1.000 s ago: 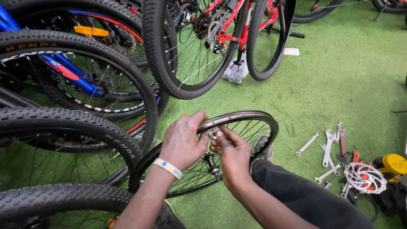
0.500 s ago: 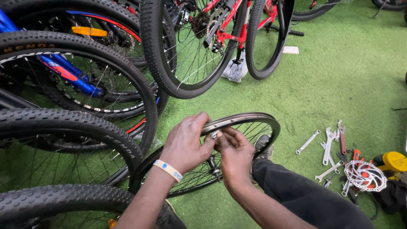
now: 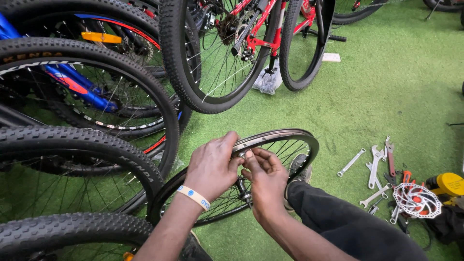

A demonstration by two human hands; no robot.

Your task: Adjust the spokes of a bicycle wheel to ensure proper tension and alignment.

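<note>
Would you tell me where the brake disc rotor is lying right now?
In the head view, the brake disc rotor lies on the green turf at lower right, among the wrenches, beside a yellow tool.

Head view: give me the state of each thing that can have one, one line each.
Bare rim: no tyre, upright on the turf, gripped at its top edge.
Left hand: closed over the rim top.
Right hand: fingertips pinching a small part at the rim; the part is too small to tell.
Wrenches: loose on the turf, untouched.
Disc rotor: lying flat, off any wheel.
Red bicycle: standing, tyres fitted.
</note>
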